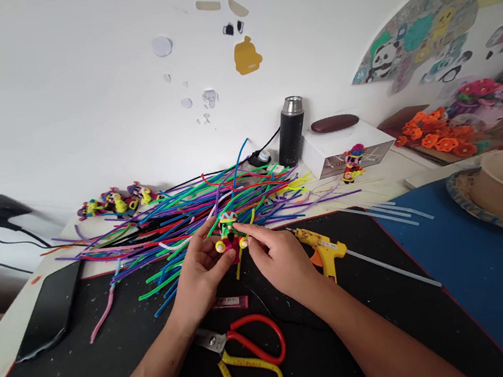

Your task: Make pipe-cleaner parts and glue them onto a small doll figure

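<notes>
A small figurine (229, 229) made of fuzzy pipe cleaners, with a green face, a blue-and-white striped hat, a magenta lower part and yellow ball-like ends at its sides, is held upright over the mat. My left hand (195, 279) grips it from the left, thumb along its lower front. From the right, my right hand (283, 259) has its index fingertip against the face, with the other fingers curled beside the yellow end. Below the hands lie scissors (257, 352) with one red and one yellow handle, and a small pink packet (231, 303).
A heap of coloured pipe cleaners (166, 223) spreads behind the hands. Right of them is a yellow glue gun (323, 247) with a glue stick. A phone (52, 309), black flask (291, 132), white box (344, 143) and finished figurines (118, 201) stand around the black mat.
</notes>
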A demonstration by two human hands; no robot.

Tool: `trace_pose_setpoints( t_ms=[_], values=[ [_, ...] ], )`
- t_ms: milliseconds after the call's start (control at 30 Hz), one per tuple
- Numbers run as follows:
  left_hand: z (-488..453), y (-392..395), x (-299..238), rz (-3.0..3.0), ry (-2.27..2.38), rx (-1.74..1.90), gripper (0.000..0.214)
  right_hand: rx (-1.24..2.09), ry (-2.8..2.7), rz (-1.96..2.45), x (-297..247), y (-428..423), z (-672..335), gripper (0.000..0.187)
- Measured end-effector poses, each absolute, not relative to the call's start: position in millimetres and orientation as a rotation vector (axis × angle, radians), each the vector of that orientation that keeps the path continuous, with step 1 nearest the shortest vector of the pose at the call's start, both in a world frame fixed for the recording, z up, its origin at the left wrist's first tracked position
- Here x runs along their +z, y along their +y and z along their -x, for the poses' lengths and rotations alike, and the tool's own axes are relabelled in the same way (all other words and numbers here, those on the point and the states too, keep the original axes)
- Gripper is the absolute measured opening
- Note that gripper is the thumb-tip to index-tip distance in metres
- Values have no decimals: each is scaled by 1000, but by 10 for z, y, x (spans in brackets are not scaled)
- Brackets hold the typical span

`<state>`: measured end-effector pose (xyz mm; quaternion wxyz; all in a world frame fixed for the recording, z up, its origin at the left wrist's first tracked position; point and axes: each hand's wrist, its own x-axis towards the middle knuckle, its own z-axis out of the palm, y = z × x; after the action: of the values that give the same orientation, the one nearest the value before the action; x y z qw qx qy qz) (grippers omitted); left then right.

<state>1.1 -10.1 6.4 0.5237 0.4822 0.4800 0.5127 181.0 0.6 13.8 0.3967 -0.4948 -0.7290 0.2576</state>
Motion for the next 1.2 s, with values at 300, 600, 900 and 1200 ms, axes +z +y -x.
trace_pose_setpoints(
  t_ms=[300,600,900,1200],
  values=[
    [-13,-89,39,-1138,1105,1263,75,697,-1808,1223,158,-10,-1802,45],
    [11,-76,-10,-1114,1080,1271,71,719,-1755,1190,163,-18,-1801,43],
    [7,-68,-15,-1092,1059,1282,71,712,-1694,1180,144,-17,-1797,42],
    [4,-78,-7,-1093,1078,1272,72,706,-1736,1182,130,-15,-1794,40]
  ],
)
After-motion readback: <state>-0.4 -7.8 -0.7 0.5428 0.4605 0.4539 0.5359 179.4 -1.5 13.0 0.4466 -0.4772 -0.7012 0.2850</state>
